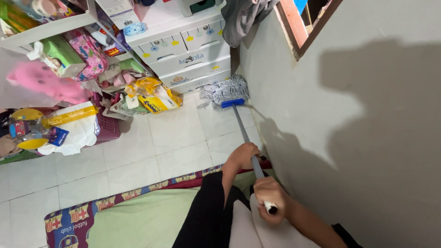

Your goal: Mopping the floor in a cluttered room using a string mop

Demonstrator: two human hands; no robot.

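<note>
Mop handle [248, 142] is being gripped by both hands: right hand [271, 196] is wrapping closed fingers around its top end, left hand [242, 156] clasping lower down. Mop head [226, 91] is resting on the tiled floor [174, 138], against the wall [321, 115], just beside white drawers [188, 55].

Grey and white stripy mop head [226, 90] with a blue clip and grey handle [245, 138]. White floor tiles [138, 151]. White drawers [183, 50] with little blue and yellow dots. Yellow bag [154, 97]. Pink fluffy toy [43, 81], upper left. Light green mat [147, 218] with dark red patterned edge.
</note>
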